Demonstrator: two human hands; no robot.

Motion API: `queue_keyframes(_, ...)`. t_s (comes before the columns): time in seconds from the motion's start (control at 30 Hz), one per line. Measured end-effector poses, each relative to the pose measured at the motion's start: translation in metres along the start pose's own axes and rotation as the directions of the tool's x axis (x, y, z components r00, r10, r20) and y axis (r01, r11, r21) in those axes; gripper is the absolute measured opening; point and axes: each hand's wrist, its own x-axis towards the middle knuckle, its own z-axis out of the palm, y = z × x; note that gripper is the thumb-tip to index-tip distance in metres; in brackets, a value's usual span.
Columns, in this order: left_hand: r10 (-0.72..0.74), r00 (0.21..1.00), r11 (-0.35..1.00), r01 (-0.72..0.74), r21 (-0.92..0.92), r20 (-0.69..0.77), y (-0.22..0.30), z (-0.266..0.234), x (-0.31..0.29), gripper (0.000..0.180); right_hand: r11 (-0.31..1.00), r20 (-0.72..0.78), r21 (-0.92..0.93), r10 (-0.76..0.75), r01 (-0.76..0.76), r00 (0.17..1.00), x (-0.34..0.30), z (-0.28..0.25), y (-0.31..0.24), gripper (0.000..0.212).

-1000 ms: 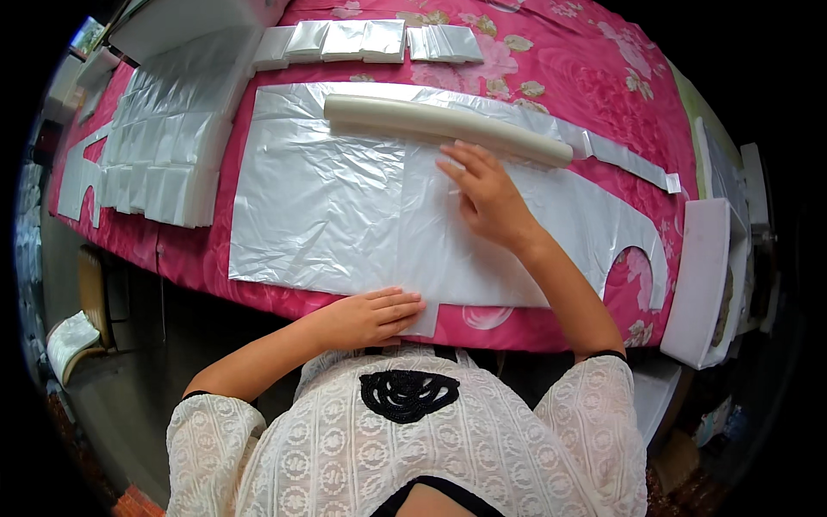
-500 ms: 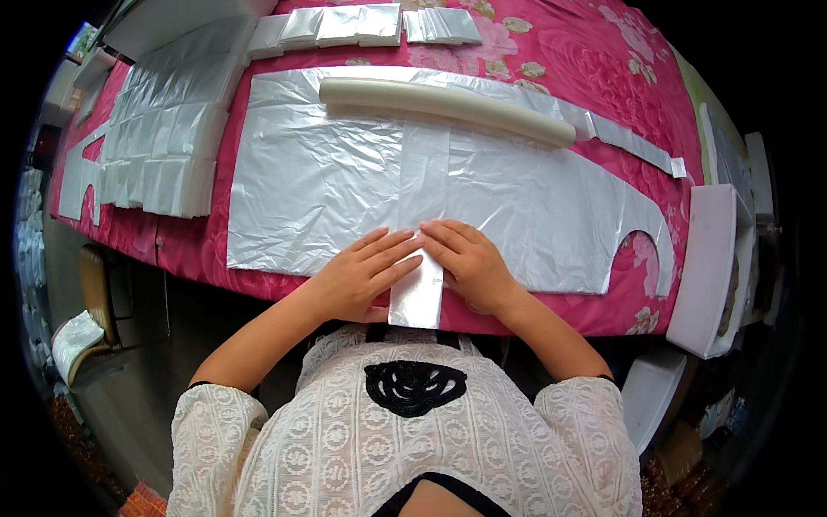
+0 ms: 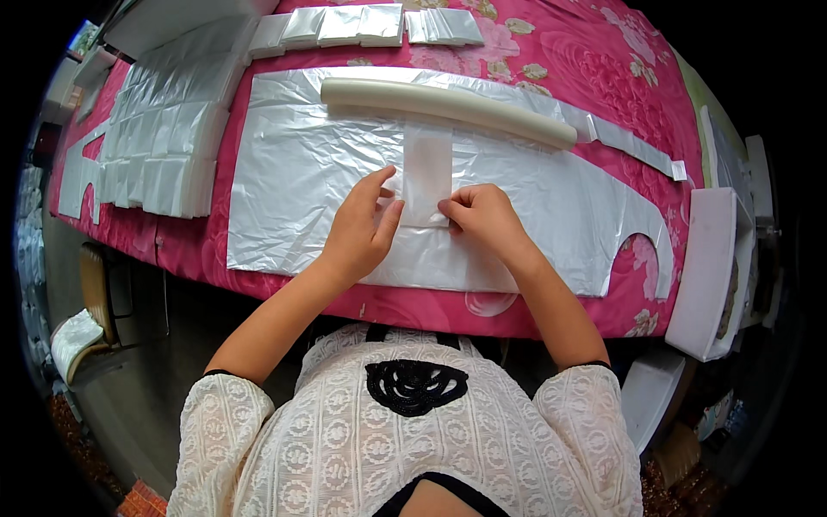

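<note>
A flat stack of shiny whitish plastic sheets (image 3: pixel 310 189), apparently aprons with a curved cut-out at the right, lies before me. Over its middle runs a narrow folded plastic strip (image 3: pixel 428 168), its far end by a long cream tube (image 3: pixel 448 105) that rests across the stack. The thumb and fingers of my right hand (image 3: pixel 484 215) pinch the strip's near right corner. To the left of the strip is my left hand (image 3: pixel 362 220), open, thumb and fingers apart, just over the sheets and holding nothing.
Folded plastic packets stand in a large pile (image 3: pixel 168 155) at the left and in a row (image 3: pixel 357 26) at the back. A pink flowered cloth (image 3: pixel 594 52) covers the table. A white box (image 3: pixel 702 276) stands beyond its right edge.
Both hands have moved away from me onto the sheets. The strip's near end, which hung over the table edge under my hands, is now folded back onto the stack. My left hand has let go.
</note>
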Motion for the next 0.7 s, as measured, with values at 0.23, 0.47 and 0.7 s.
queue_keyframes(0.23, 0.193, 0.903, 0.704, -0.401, 0.587, 0.385, -0.011, 0.023, -0.018, 0.069, 0.995, -0.009, -0.072, 0.071, -0.072, 0.997, 0.000, -0.001, -0.011, 0.021)
queue_keyframes(0.47, 0.203, 0.901, 0.705, -0.407, 0.582, 0.383, -0.008, 0.018, -0.013, 0.070, 0.473, -0.002, -0.710, -0.742, 0.521, 0.671, -0.002, 0.006, 0.014, 0.057)
queue_keyframes(0.7, 0.291, 0.902, 0.631, -0.432, 0.644, 0.321, -0.004, 0.019, 0.005, 0.059, 0.521, 0.196, -0.522, -0.697, 0.675, 0.689, 0.017, -0.014, 0.017, 0.046)
